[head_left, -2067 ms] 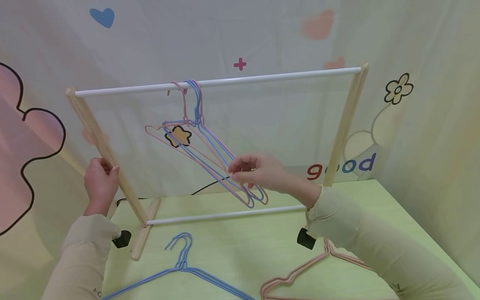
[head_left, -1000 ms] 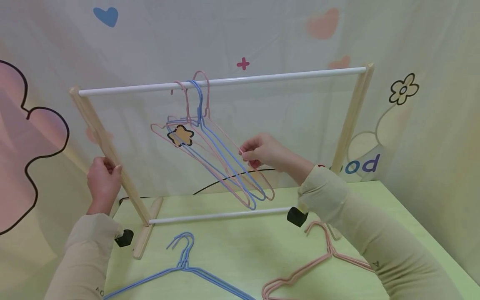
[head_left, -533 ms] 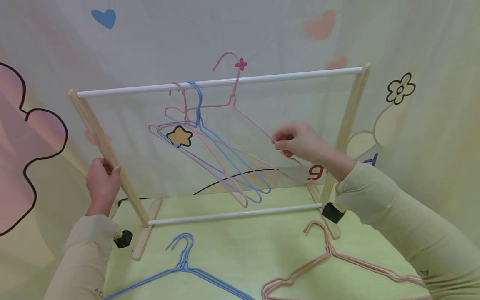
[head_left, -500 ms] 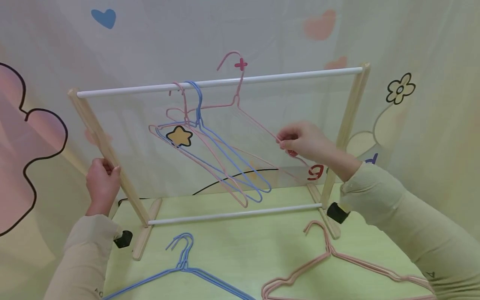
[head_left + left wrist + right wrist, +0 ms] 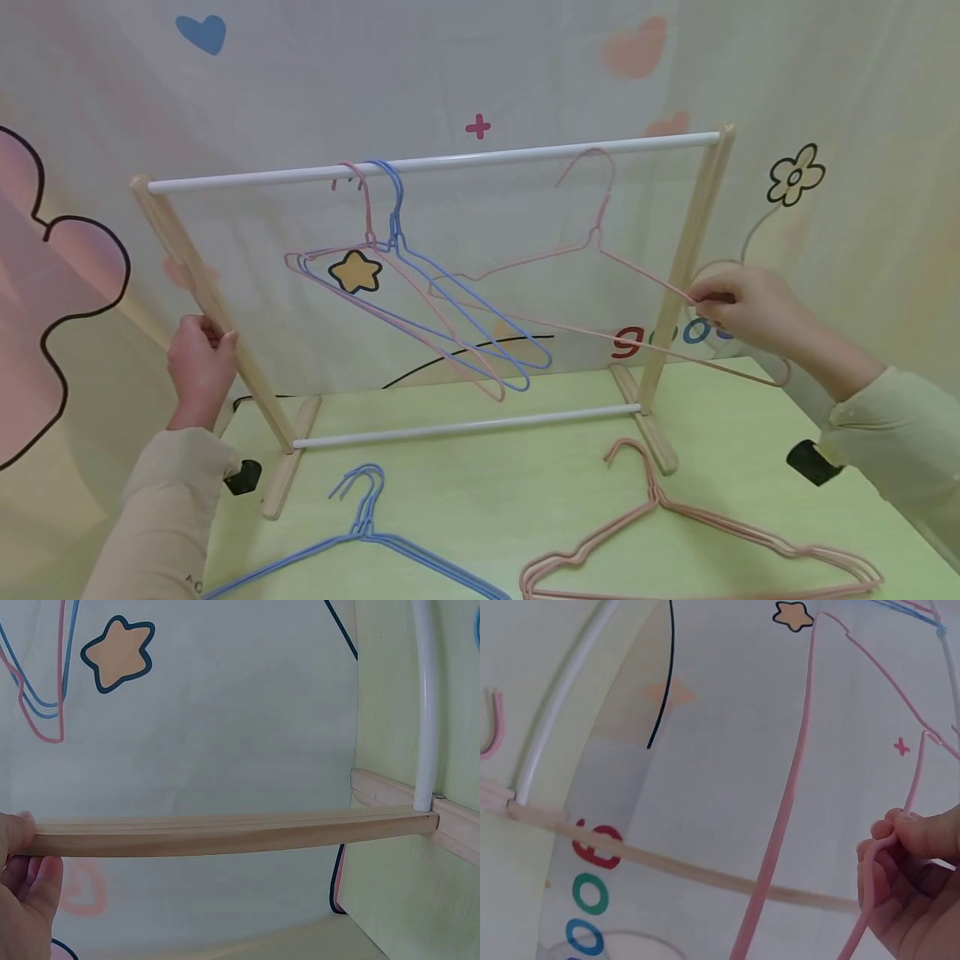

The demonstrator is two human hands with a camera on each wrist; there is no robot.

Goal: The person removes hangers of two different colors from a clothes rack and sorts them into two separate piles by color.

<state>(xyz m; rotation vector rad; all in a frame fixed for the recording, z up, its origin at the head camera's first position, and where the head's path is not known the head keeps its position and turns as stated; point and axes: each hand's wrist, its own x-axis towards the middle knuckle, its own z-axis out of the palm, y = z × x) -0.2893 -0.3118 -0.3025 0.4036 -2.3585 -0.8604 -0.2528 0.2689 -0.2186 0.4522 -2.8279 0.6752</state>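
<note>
- Nearest, low in the head view: beige sleeves [image 5: 168, 500], one on each forearm.
- Close in on the pale green bench [image 5: 487, 492]: stacked blue hangers [image 5: 365, 527], lying flat, hooks curving left, lower part cut off by the edge of the view.
- Well to the right of those, also flat on the bench: stacked pink hangers [image 5: 656, 497].
- Farther in, at the left side of the rack [image 5: 465, 160]: left hand [image 5: 201, 362], fingers curled round the wooden left post [image 5: 262, 392], with thumb on one side and fingertips on the other in the left wrist view.
- Across at the right side: right hand [image 5: 750, 308], fingers pinching the held pink hanger [image 5: 595, 237] by its sloping right arm.
- Held pink hanger raised above the bench, bottom bar crossing the right post [image 5: 702, 208] in the head view, hook level with the white top rail [image 5: 525, 155]; cannot tell whether touching that rail.
- Left of the middle on the top rail, hung by their hooks and overlapping: one hung pink hanger [image 5: 367, 212] and two hung blue hangers [image 5: 397, 200].
- Farthest: pale curtain [image 5: 540, 75] printed with hearts, a yellow star [image 5: 355, 272], a flower [image 5: 796, 176] and coloured letters [image 5: 628, 329].
</note>
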